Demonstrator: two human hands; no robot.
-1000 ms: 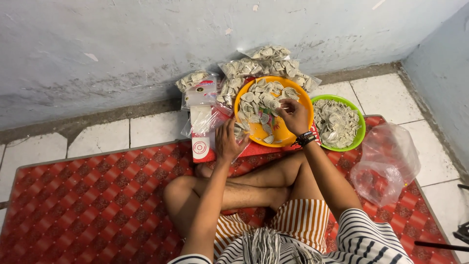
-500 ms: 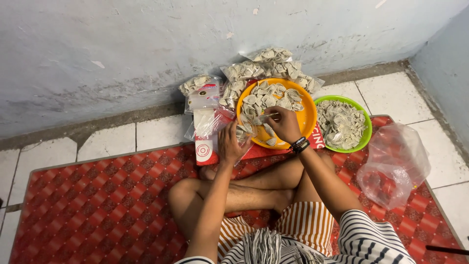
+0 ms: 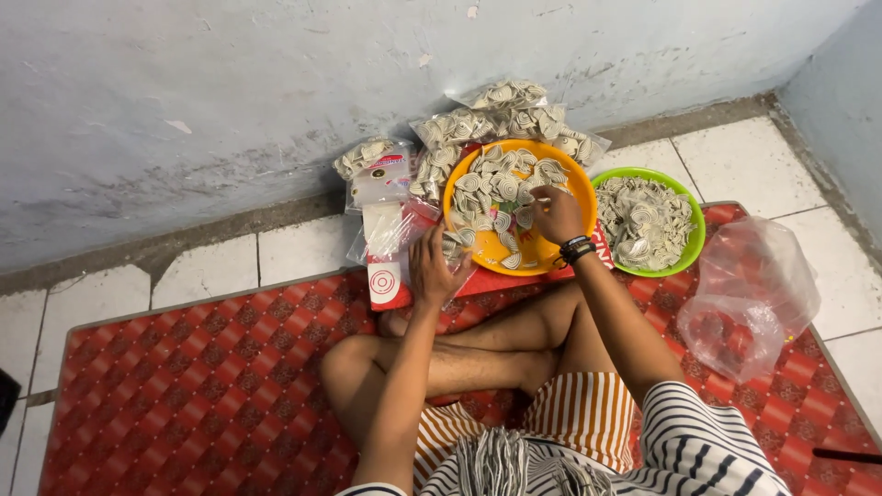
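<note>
Seated cross-legged on a red patterned mat laid over a tiled floor, facing a pale blue wall. Right hand over the orange bowl, fingers closed in a narrow grip on one of the pale spiral crackers heaped in that bowl; black wristband at the wrist. Left hand just beside the near left edge of the orange bowl, grip closed on a small clear bag with a few crackers inside. Orange bowl placed on the floor directly ahead of the knees, partly over a red flat packet. Green bowl touching the orange bowl on its right side, filled with more crackers of the same kind. Filled clear bags stacked behind the orange bowl against the wall; one further filled bag to the left. Stack of empty clear bags lying left of the orange bowl. Large crumpled plastic bag on the mat at far right, well apart from both hands.
</note>
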